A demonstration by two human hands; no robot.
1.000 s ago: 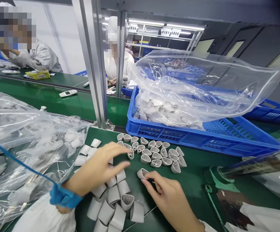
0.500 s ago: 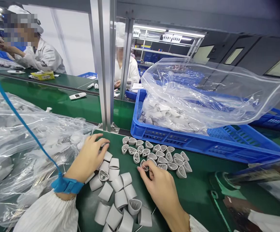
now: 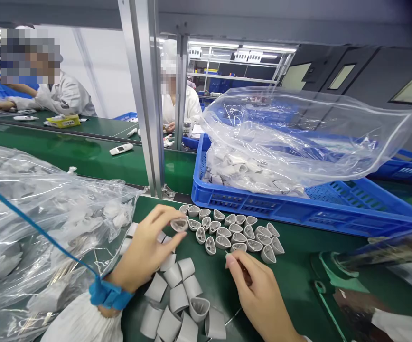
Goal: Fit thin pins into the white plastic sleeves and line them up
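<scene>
Between the thumb and fingers of my left hand is a grey plastic sleeve, its hollow end facing up, beside the standing rows. My right hand hovers just in front of those rows, thumb and forefinger pinched together; whether anything small is between them is hidden. Many similar grey sleeves stand on end on the green work surface, open ends up. Nearer me, a loose pile of sleeves lies mostly on its sides, partly beneath my left hand. A blue wrist strap with a cord circles my left wrist.
Behind the rows, a blue crate holds a clear bag of grey parts. Another large plastic bag covers the left side. A metal post rises centrally. Two co-workers in white sit across the green belt.
My left hand has moved right from the pile, bringing a sleeve to the rows. My right hand has let go of a sleeve at the rows' front and shifted right and slightly nearer.
</scene>
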